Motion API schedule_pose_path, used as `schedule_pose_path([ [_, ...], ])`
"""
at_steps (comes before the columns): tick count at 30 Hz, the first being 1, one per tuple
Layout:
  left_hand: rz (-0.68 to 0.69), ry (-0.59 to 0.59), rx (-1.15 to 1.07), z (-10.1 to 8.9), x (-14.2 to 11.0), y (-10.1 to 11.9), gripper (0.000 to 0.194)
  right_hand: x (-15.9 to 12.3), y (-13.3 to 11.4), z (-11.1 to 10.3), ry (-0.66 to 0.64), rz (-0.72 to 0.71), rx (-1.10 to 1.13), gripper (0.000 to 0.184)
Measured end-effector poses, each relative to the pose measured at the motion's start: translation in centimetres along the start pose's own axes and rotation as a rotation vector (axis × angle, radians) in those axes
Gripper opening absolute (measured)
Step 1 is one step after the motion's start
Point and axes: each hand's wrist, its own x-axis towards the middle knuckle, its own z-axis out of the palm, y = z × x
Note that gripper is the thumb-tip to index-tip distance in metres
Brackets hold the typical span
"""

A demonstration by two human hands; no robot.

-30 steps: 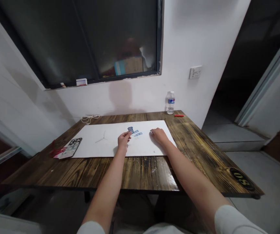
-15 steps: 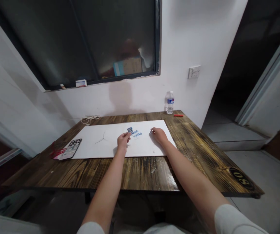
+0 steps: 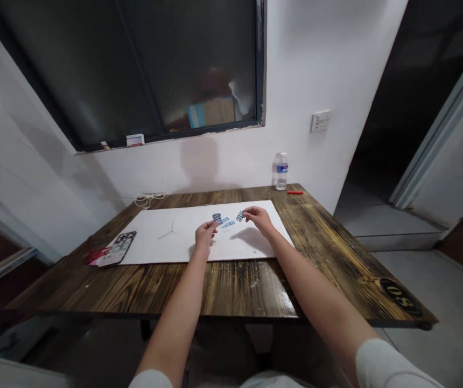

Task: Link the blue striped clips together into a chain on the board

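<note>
My left hand (image 3: 206, 235) is pinched on a small dark blue striped piece (image 3: 217, 217) above a white board (image 3: 199, 245). Between the fingertips of my right hand (image 3: 258, 217) is a similar small blue-and-white striped piece (image 3: 239, 216), raised off the board and casting a shadow below. Flat on the board between my hands are several small blue outlined rectangles (image 3: 228, 224); whether they are drawn or loose pieces I cannot tell. Thin dark branching lines (image 3: 172, 230) mark the board's left half.
The board lies on a dark wooden table (image 3: 231, 285). A phone-like patterned case (image 3: 120, 248) overlaps its left edge, with red strands (image 3: 97, 253) beside it. Toward the wall are a coiled white cord (image 3: 149, 199), a water bottle (image 3: 281, 172) and a red pen-like stick (image 3: 295, 192).
My right hand has moved slightly left and up, and the striped piece in its fingers now shows clearly. My left hand has barely moved.
</note>
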Motion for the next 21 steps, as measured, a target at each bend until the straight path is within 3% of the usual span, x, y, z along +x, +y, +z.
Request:
schedule_pose_path([
  [9, -0.003, -0.162, 0.06, 0.5, -0.5, 0.0, 0.04, -0.7, -1.2, 3.1, -0.154, -0.028, 0.002, 0.028],
  [14, -0.009, -0.246, 0.071, 0.6, -0.8, 0.1, 0.043, -1.2, -0.7, 3.8, -0.078, -0.106, -0.146, 0.026],
  [21, 0.001, -0.277, 0.054, 0.6, -0.6, 0.0, 0.046, -1.8, -1.4, 4.1, -0.004, -0.295, -0.284, 0.02],
])
